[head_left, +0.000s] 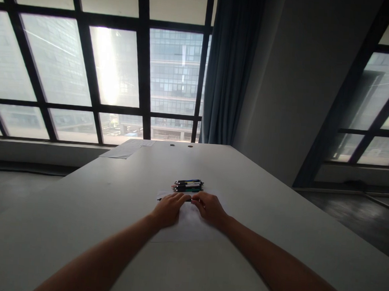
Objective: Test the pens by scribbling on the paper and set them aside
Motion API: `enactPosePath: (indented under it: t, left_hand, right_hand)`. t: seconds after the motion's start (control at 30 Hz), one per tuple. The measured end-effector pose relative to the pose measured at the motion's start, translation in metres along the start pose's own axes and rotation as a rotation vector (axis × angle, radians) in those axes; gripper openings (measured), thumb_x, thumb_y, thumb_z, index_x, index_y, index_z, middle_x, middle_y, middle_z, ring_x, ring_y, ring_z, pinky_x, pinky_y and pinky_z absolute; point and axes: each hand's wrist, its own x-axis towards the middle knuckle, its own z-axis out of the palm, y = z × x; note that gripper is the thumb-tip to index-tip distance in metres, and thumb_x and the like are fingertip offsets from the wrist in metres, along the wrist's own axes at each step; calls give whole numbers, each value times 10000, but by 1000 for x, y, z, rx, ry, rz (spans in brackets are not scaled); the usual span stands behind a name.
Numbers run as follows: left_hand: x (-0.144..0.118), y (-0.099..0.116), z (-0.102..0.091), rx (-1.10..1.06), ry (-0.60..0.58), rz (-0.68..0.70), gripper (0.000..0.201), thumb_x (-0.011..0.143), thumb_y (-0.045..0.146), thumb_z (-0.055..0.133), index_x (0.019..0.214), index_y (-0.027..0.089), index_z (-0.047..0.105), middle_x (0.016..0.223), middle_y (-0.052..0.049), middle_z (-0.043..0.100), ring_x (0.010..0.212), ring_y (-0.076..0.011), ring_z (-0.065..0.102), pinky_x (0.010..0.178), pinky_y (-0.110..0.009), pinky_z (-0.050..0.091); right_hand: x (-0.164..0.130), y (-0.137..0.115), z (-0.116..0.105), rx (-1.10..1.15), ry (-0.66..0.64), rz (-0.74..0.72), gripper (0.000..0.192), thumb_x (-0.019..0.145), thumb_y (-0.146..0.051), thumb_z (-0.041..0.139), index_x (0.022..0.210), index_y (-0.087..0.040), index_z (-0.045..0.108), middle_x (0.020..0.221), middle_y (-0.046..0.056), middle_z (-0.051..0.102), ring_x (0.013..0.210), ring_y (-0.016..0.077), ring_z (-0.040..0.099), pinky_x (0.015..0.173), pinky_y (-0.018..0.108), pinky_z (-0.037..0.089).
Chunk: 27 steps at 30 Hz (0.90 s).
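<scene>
Grip: left hand [169, 209] and right hand [210, 209] palm-down, side by side, fingertips nearly meeting over a thin dark pen [191, 199]. Fingers curled downward onto it; cannot tell whether pinched shut on the pen or merely resting on top. One dark end of the pen visible past the left hand's outer side, another short stretch visible in the gap between the two hands.

Support: pen lying crosswise on a white sheet [189, 228], both hands resting on the same sheet. Sheet placed flat near the middle of the table [112, 193], well clear of the left and right edges.

Adjacent stock: cluster of pens [188, 186] just beyond the fingertips, toward the far edge, laid parallel and touching one another, apart from the handled pen.

Farther out: second paper [128, 149] at the far left corner; two small round holes [181, 145] close to the far edge. Beyond the table, window [113, 70] and curtain [225, 68].

Step in hand, as judged: single pen separated from the cluster and being worked between both hands over the sheet.

Requirement for a following move, as judged: firm hold at both ends, pen kept level above the sheet, knuckles kept clear of the cluster to avoid scattering it.
</scene>
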Motion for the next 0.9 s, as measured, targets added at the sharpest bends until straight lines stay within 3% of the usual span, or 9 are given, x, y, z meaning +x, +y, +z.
enactPosePath:
  t: [0.07,0.2,0.33,0.5,0.6,0.73,0.9]
  left_hand:
    - [0,0,0,-13,7,51,572,735,10,460,1273,204,455,1125,-78,640,1041,-231,606,874,-361,515]
    - [-1,2,-1,20,49,35,390,848,88,418,1211,205,496,1028,-69,641,935,-221,626,779,-344,526]
    - [0,4,-2,79,77,0,212,952,224,392,1102,204,539,952,-51,646,870,-207,635,717,-314,514]
    - [0,2,0,118,108,-22,253,993,368,384,1005,194,567,899,-42,660,815,-187,642,671,-281,496]
    - [1,1,2,122,129,-27,267,995,378,384,988,191,575,885,-41,668,788,-180,644,647,-271,485]
    - [1,1,3,122,138,-9,256,992,379,402,983,194,578,886,-38,675,800,-186,651,646,-268,480]
    - [1,2,2,98,137,-4,262,994,381,407,985,192,588,887,-38,682,804,-184,656,648,-268,480]
  right_hand:
    - [-1,0,1,17,11,-2,137,911,-299,541,922,-187,620,803,48,677,621,141,574,618,249,416]
    - [-1,-2,2,-15,17,55,209,885,-393,592,927,-189,610,761,24,655,572,125,536,587,242,386]
    - [0,-4,2,-38,-19,64,321,973,-391,431,798,-190,611,723,33,646,614,141,557,604,251,374]
    - [-1,-6,3,12,-31,38,134,898,-317,556,894,-190,600,787,30,649,622,133,549,615,244,395]
    - [-1,-7,2,19,-46,60,178,906,-357,546,933,-191,602,798,30,655,618,132,549,608,244,394]
    - [0,-10,1,-19,-95,59,357,979,-355,387,735,-186,585,709,40,635,637,151,556,613,258,379]
    - [-1,-10,1,27,-64,66,125,895,-280,531,849,-187,601,768,34,648,632,143,548,626,254,396]
